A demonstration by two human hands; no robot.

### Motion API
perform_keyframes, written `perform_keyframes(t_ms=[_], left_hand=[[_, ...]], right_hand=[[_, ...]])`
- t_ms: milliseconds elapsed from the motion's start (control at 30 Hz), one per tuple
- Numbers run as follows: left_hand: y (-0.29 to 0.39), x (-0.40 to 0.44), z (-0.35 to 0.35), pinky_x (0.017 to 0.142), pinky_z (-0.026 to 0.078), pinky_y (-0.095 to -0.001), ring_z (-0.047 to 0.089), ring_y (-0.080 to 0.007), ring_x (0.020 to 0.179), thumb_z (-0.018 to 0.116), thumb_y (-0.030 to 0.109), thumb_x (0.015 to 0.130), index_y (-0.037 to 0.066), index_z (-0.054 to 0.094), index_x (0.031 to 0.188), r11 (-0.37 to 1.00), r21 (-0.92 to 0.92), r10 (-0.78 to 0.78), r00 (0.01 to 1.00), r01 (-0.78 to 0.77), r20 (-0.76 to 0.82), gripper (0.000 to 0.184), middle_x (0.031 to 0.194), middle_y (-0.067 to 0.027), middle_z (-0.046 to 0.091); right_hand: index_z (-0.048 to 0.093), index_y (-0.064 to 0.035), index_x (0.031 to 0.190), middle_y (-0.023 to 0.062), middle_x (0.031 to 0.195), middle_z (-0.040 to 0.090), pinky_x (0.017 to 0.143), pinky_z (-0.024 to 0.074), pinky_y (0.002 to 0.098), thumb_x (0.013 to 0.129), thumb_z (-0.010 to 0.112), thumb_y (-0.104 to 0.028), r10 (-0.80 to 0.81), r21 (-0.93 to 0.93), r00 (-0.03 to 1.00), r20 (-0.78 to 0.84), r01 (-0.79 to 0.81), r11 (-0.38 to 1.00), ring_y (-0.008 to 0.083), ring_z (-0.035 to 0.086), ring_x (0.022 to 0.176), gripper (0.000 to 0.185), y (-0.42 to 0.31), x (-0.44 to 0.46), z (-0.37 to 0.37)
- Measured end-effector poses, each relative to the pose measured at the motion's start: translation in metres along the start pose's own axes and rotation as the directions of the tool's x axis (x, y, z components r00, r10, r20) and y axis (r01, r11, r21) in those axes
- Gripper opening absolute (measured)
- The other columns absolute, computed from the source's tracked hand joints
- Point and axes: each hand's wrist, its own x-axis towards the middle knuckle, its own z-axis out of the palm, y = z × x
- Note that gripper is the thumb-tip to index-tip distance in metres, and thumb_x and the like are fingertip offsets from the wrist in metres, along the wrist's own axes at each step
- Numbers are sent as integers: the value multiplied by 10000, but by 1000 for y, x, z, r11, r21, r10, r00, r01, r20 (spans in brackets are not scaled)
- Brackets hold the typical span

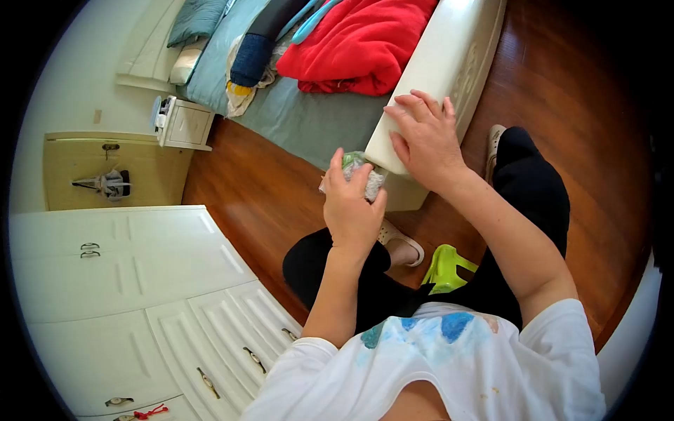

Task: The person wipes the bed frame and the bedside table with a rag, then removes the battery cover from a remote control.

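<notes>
A small crumpled bundle in green and whitish tones, apparently wrapped in clear plastic (pixel 374 186), is held by the left hand (pixel 352 210), whose fingers are curled around its near side. The bundle is positioned just beside the end of a smooth cream-coloured bed footboard (pixel 456 49); whether the two are touching cannot be told. The right hand (pixel 430 147) is laid on the footboard near that same end, with its fingers spread and slightly bent, and nothing is seen to be gripped by it. The hands are set apart from each other.

Beyond the footboard, the bed is covered by a grey-green sheet (pixel 302 130), on which a bright red, heaped blanket (pixel 358 49) is placed. Below, a lime-green plastic stool (pixel 442 270) is partly hidden by the black-trousered legs (pixel 530 189). A reddish-brown wooden floor (pixel 256 172) is seen around them. The left side is filled by a white panelled cabinet (pixel 112 281) fitted with metal handles.
</notes>
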Motion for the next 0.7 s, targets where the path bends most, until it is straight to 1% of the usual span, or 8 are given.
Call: perform_keyframes(t_ms=[67, 100, 167, 233, 333, 433, 533, 700], left_hand=[[0, 4, -14, 1002, 375, -426, 437, -386, 1193, 658, 92, 709, 37, 645, 1040, 997, 34, 69, 997, -69, 21, 336, 1333, -189, 431], [18, -3, 30, 1002, 375, -426, 437, -386, 1193, 658, 92, 709, 37, 645, 1040, 991, -128, 33, 999, -36, -23, 336, 1333, -189, 431], [3, -1, 8, 908, 449, -445, 451, -371, 1157, 694, 72, 648, 56, 647, 996, 989, -25, 149, 989, -149, 18, 351, 1298, -190, 440], [-6, 4, -6, 892, 455, -439, 452, -372, 1152, 687, 66, 652, 57, 657, 981, 987, -13, 160, 987, -160, 32, 330, 1284, -187, 448], [-16, 4, -10, 904, 448, -437, 449, -373, 1150, 668, 63, 663, 58, 665, 971, 973, -102, 214, 973, -205, 84, 308, 1279, -184, 449], [-24, -1, -6, 939, 427, -426, 449, -367, 1151, 634, 68, 690, 58, 670, 986, 963, -236, 162, 978, -128, 129, 298, 1278, -182, 451], [-36, -11, 4, 979, 392, -416, 447, -357, 1159, 592, 91, 731, 52, 665, 1034, 913, -400, -90, 996, 85, 6, 315, 1283, -183, 453], [-12, -3, 4, 981, 388, -414, 460, -354, 1149, 602, 62, 714, 39, 663, 1039, 990, -143, -10, 1000, 12, 20, 332, 1293, -165, 459]], right_hand=[[570, -133, 1190, 71, 1271, 489, 1059, 215, 583, 828, 594, -176, -4, 15, 999, -53, 5, 1000, 272, 361, 1292, 366, -8, 4, 4], [570, -133, 1190, 71, 1271, 489, 1059, 215, 583, 828, 594, -176, -64, -134, 998, 10, 64, 989, 272, 361, 1292, 366, 26, -5, -18], [572, -131, 1185, 65, 1265, 494, 1056, 217, 580, 830, 590, -169, -12, -76, 1000, -23, 10, 997, 274, 368, 1288, 358, 8, -5, -5], [599, -115, 1140, 60, 1234, 514, 1048, 218, 589, 815, 609, -177, -33, -43, 996, -88, 29, 999, 264, 390, 1264, 331, 1, -2, 4], [598, -115, 1139, 62, 1226, 518, 1045, 223, 590, 812, 611, -171, -51, -54, 994, -100, 46, 997, 265, 392, 1263, 332, 1, -2, 4], [596, -117, 1141, 61, 1229, 515, 1039, 228, 592, 816, 606, -171, -52, -50, 994, -98, 47, 998, 265, 390, 1264, 331, 4, -2, 2], [596, -116, 1138, 61, 1232, 511, 1035, 231, 594, 819, 602, -174, -36, -37, 994, -99, 32, 999, 263, 387, 1266, 325, 2, -3, 4], [596, -108, 1133, 70, 1231, 509, 1036, 227, 594, 819, 599, -173, -32, -53, 996, -81, 28, 998, 273, 385, 1263, 320, 3, -2, 2]])
